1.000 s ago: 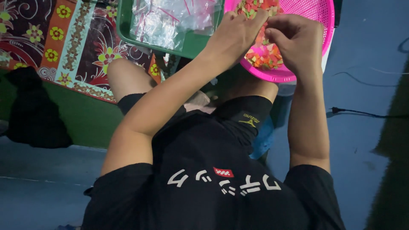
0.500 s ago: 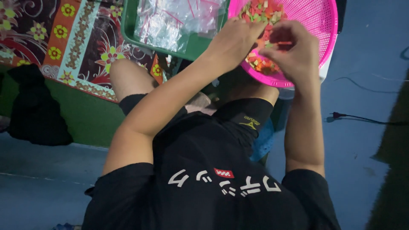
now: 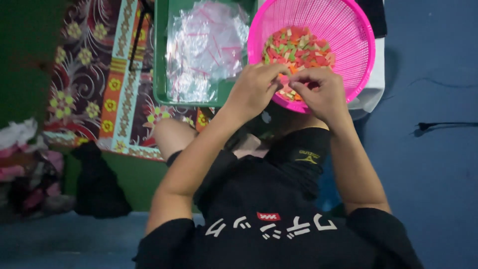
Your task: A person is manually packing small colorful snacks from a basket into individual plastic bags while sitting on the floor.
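While both are brought together at the near rim of the round pink plastic mesh basket (image 3: 348, 30), something small, not identifiable, is pinched by the left hand (image 3: 254, 89) and right hand (image 3: 321, 92), fingers curled; red, green and orange snack pieces (image 3: 298, 47) are heaped inside, a green plastic tray (image 3: 160, 60) of clear bags lying left of it.

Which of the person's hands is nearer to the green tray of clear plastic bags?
The left. The left hand is at the pink basket's near rim, just right of the green tray. The right hand lies farther right, beyond the left one.
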